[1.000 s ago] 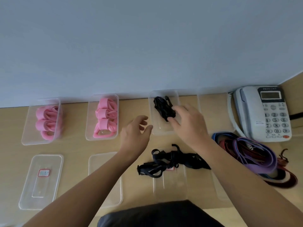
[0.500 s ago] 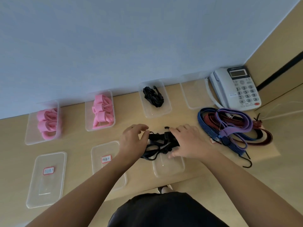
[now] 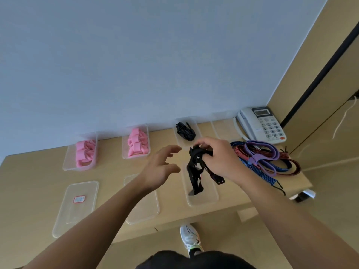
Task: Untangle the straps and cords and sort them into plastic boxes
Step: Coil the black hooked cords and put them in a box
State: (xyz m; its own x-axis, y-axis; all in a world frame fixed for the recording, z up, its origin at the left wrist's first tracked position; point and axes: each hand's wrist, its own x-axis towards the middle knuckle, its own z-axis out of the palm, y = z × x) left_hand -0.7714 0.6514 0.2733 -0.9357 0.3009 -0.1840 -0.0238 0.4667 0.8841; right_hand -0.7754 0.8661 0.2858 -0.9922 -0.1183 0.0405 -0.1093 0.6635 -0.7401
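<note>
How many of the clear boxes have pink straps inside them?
2. Both stand in the back row by the wall: the far-left box and the box next to it, on its right. Nothing seems to hide a third.

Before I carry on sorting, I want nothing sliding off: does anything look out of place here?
Yes: the tangled heap of coloured cords beside the telephone lies at the right end of the table, and its blue cord with a black hook hangs over the edge. It might slip off.
</note>
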